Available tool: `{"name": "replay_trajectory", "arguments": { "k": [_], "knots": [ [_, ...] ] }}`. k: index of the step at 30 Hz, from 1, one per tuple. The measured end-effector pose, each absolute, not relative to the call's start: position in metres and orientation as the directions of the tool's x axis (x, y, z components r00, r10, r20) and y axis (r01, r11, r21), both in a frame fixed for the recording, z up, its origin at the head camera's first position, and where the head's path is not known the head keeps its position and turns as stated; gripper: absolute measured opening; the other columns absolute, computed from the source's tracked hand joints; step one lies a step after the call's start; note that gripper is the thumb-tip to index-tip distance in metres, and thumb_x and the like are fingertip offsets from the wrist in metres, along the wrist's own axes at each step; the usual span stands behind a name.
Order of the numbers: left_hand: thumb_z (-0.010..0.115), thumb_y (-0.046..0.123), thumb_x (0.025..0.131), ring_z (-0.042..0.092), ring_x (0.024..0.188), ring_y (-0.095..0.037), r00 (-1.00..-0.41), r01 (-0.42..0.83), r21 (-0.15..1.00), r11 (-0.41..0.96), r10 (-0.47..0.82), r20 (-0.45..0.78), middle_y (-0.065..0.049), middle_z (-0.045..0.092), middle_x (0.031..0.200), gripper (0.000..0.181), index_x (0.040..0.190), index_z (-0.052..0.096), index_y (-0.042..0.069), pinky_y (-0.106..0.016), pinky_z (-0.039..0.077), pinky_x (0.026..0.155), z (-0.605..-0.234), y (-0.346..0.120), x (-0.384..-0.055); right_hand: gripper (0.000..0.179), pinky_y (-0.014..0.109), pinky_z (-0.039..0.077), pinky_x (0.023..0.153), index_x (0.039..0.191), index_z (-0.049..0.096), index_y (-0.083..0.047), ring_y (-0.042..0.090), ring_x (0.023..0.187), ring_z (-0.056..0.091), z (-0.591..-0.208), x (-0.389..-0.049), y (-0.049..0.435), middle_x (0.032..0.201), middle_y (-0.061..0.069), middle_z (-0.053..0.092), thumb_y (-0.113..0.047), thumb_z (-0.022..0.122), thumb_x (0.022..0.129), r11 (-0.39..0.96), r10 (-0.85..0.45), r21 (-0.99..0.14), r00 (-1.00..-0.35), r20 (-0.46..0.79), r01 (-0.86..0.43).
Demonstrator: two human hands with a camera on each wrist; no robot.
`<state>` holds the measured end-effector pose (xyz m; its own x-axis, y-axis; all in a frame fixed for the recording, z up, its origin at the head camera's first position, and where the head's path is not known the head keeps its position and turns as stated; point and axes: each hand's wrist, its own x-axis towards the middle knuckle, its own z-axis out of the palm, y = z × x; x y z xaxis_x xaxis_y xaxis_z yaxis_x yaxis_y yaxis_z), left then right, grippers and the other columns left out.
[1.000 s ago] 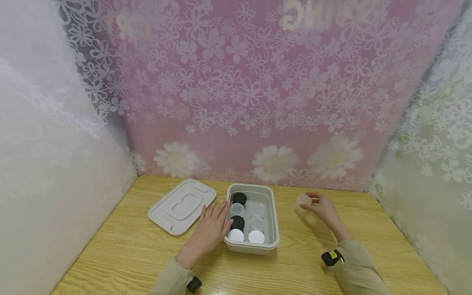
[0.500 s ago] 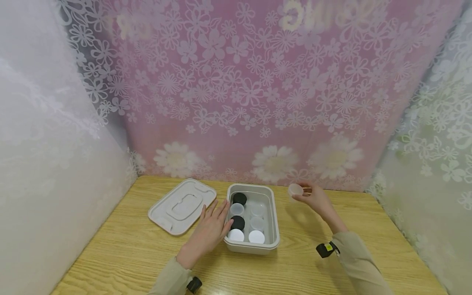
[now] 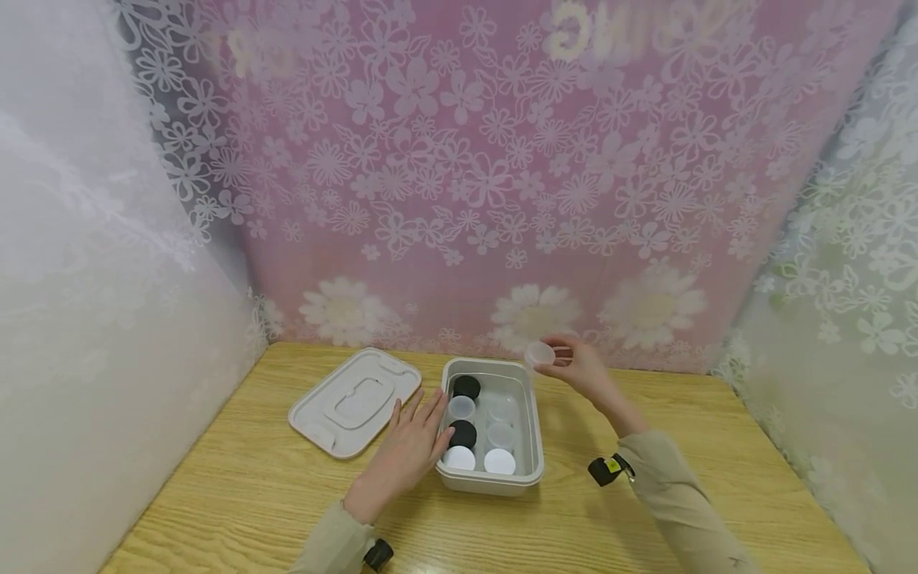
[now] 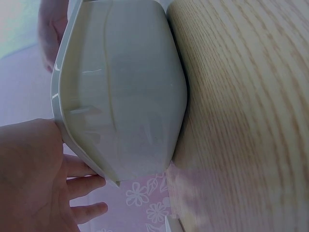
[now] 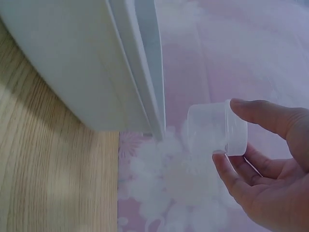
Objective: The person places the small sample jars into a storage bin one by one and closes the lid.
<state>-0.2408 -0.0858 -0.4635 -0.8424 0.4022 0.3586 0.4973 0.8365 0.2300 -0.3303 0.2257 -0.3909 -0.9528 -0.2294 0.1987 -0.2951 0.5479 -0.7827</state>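
My right hand pinches a small translucent jar by its ridged white lid, between thumb and fingers. The jar is in the air by the far right corner of a white plastic box. Inside the box stand two rows of jars: black-lidded ones and a clear one on the left, clear ones on the right, and white-lidded ones at the near end. My left hand rests its outstretched fingers on the box's left rim, as the left wrist view also shows.
A white box lid with a folding handle lies on the wood-grain table, left of the box. Behind the table hangs a pink flowered curtain. Pale panels stand at both sides.
My right hand has carried the jar leftward and up, from the table right of the box to the box's far right corner. The left hand has stayed on the rim.
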Motion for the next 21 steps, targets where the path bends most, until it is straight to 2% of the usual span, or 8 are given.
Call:
{"name": "replay_trajectory", "arguments": {
  "k": [7,13,21],
  "knots": [
    [0.048,0.035,0.108,0.031,0.148,-0.043,-0.845,0.496,0.236,0.836,0.403,0.35,-0.014,0.043,0.157,0.056,0.153,0.043,0.002,-0.068,0.024,0.115,-0.463,-0.086,-0.241,0.053,0.053,0.053,0.096,0.135,0.056,0.006,0.046,0.118,0.061,-0.396,-0.341,0.206,0.13,0.028,0.059,-0.008,0.078,0.09,0.523,-0.362,-0.76,-0.908,0.21,-0.385],
    [0.048,0.035,0.108,0.03,0.148,-0.043,-0.847,0.495,0.231,0.838,0.406,0.343,-0.015,0.042,0.158,0.056,0.153,0.043,0.002,-0.068,0.025,0.114,-0.463,-0.085,-0.241,0.049,0.052,0.055,0.093,0.129,0.058,0.01,0.048,0.115,0.061,-0.404,-0.352,0.196,0.125,0.028,0.061,-0.005,0.078,0.087,0.546,-0.514,-0.681,-0.837,0.188,-0.488],
    [0.048,0.035,0.108,0.033,0.147,-0.042,-0.839,0.494,0.218,0.842,0.396,0.373,-0.014,0.045,0.156,0.055,0.152,0.046,0.002,-0.068,0.026,0.114,-0.464,-0.086,-0.241,0.047,0.049,0.057,0.091,0.124,0.063,0.009,0.043,0.11,0.064,-0.41,-0.361,0.183,0.12,0.024,0.066,-0.001,0.081,0.082,0.616,-0.529,-0.607,-0.834,0.154,-0.503]
  ]
}}
